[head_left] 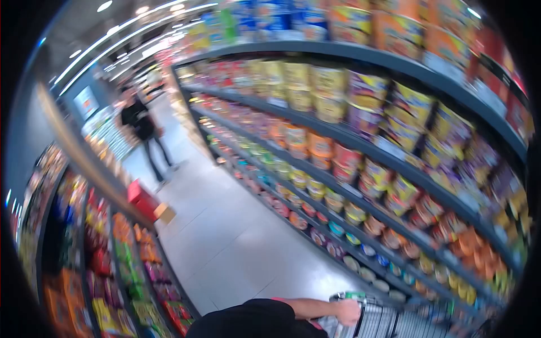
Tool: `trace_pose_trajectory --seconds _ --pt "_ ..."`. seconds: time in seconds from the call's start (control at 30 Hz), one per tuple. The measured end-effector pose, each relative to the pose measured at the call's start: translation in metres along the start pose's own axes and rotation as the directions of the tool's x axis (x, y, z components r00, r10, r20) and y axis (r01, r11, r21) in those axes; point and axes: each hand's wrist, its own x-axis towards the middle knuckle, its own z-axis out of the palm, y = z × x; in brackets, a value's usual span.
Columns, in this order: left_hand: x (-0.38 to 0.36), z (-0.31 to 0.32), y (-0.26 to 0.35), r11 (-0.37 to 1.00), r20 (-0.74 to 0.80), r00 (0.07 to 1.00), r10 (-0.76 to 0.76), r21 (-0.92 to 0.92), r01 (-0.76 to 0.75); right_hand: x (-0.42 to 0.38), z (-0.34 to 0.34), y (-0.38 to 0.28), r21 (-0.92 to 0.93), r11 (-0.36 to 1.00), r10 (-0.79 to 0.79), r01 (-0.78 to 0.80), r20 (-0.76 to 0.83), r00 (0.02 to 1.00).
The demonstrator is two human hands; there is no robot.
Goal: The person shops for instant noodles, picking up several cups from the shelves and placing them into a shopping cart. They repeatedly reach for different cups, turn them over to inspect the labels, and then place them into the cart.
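My left hand is closed around the handle of a shopping cart at the bottom of the view. The bare forearm comes out of a black short sleeve. To the right of the hand stretches the wire basket of the shopping cart; its contents are too blurred to name. A small green patch shows on the handle beside my knuckles. My right hand is out of view.
On the right runs a long shelf of instant noodle cups and tubs. Bagged goods fill the left shelf. A person in black stands in the tiled aisle. A red box and a cardboard box jut out at left.
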Motion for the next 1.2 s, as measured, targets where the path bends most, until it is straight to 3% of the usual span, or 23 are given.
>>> trace_pose_trajectory --seconds 0.1,0.13,0.17,0.2,0.23,0.3,0.37,0.5,0.53,0.67,0.93,1.07,1.17,1.2 --pt "-0.023 0.0 0.007 1.0 0.145 0.989 -0.015 -0.007 0.016 -0.088 0.061 0.003 0.124 0.971 0.207 -0.206 0.004 0.978" --pt "-0.029 0.013 0.005 0.999 0.168 0.984 -0.054 0.009 0.054 -0.1 0.046 -0.046 0.054 0.997 0.072 -0.061 -0.232 0.97" --pt "-0.035 0.01 0.011 0.996 0.217 0.973 -0.079 0.063 0.067 -0.109 0.053 -0.062 -0.044 0.998 0.027 -0.049 -0.403 0.915" --pt "-0.043 -0.006 0.021 0.996 0.243 0.965 -0.093 0.026 0.09 -0.114 0.06 -0.07 -0.044 0.996 0.053 -0.083 -0.463 0.885" --pt "-0.049 0.009 0.016 0.997 0.25 0.966 -0.066 0.059 0.053 -0.121 0.054 -0.079 -0.016 0.979 0.188 -0.202 -0.3 0.935" --pt "-0.065 0.006 0.026 0.997 0.211 0.975 -0.065 0.043 0.057 -0.136 0.083 -0.069 -0.089 0.976 0.142 -0.2 -0.44 0.887" --pt "-0.081 0.003 0.042 0.994 0.177 0.978 -0.108 0.022 0.105 -0.156 0.087 -0.081 -0.165 0.933 0.201 -0.321 -0.501 0.842" --pt "-0.111 0.007 0.067 0.973 0.234 0.945 -0.229 0.086 0.215 -0.205 0.109 -0.081 -0.078 0.881 0.34 -0.467 -0.58 0.74" --pt "-0.122 0.01 0.072 0.97 0.234 0.942 -0.242 0.082 0.229 -0.217 0.114 -0.08 0.01 0.884 0.4 -0.467 -0.532 0.746" --pt "-0.169 0.035 0.081 0.972 0.206 0.95 -0.236 0.043 0.232 -0.248 0.125 -0.071 -0.048 0.947 0.242 -0.319 -0.549 0.8" --pt "-0.223 0.031 0.141 0.87 0.339 0.801 -0.493 0.158 0.468 -0.314 0.136 -0.038 0.053 0.998 0.062 -0.044 -0.427 0.902" --pt "-0.251 0.038 0.168 0.794 0.316 0.73 -0.605 0.181 0.58 -0.374 0.102 0.002 -0.177 0.977 0.042 -0.122 -0.399 0.916" --pt "-0.273 0.051 0.18 0.752 0.307 0.688 -0.658 0.22 0.621 -0.399 0.105 0.039 -0.091 0.969 0.16 -0.228 -0.468 0.869" --pt "-0.281 0.054 0.187 0.739 0.308 0.673 -0.672 0.228 0.633 -0.402 0.102 0.04 -0.115 0.975 0.124 -0.191 -0.43 0.894"
